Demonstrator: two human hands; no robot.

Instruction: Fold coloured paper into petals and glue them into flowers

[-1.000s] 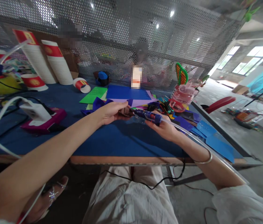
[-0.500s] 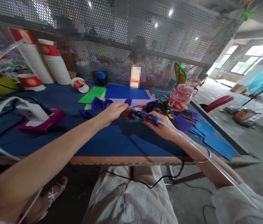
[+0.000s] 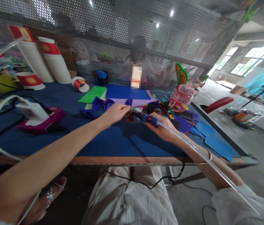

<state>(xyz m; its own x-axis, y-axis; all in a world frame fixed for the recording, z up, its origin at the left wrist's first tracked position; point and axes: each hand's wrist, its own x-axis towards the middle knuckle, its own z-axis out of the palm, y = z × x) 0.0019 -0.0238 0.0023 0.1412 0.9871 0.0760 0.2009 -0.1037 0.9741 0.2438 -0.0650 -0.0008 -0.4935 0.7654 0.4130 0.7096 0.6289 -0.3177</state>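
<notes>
My left hand (image 3: 114, 113) pinches a small brown folded paper piece (image 3: 128, 116) over the blue table (image 3: 113, 140). My right hand (image 3: 162, 126) holds a blue glue gun (image 3: 146, 118) with a long clear glue stick (image 3: 206, 160) running back along my forearm. The gun's tip touches the brown piece. Purple folded paper shapes (image 3: 99, 103) lie just behind my left hand.
Sheets of green (image 3: 93, 94), blue and purple paper lie farther back, with blue sheets (image 3: 218, 147) at the right edge. Stacks of red-and-white paper cups (image 3: 54, 64) stand at far left. A white device on a magenta box (image 3: 39, 117), a pink plastic jug (image 3: 184, 93) and a perforated metal screen (image 3: 122, 40) surround the area.
Both hands have drifted slightly away from me and the brown piece has turned in my left fingers. The glue gun stays pressed against it.
</notes>
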